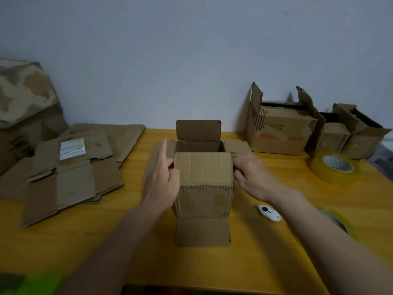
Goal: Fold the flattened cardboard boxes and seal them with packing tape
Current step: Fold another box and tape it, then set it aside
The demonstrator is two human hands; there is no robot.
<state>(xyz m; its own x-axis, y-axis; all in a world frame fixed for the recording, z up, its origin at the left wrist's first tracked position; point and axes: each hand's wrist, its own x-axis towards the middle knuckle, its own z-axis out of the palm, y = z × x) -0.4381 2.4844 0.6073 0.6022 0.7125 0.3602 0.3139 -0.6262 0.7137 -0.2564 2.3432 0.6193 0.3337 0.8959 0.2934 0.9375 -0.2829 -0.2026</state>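
Box: small cardboard box (pixel 203 184) mid-table (pixel 276 171), top flaps open.
Left hand (pixel 162 179): curled on left edge, forefinger raised.
Right hand (pixel 253 174): fingers curled on right edge.
Technique: square the walls, then fold opposite flaps flat.
Tape: tape roll (pixel 333 167) right, untouched.

Bare surface (pixel 131 241) at lower left lets my arm pass; flattened cardboard (pixel 70 173) blocks mid left, the white cutter (pixel 269 213) and tape rolls (pixel 332 167) crowd the right, folded boxes (pixel 280 128) wall upper right
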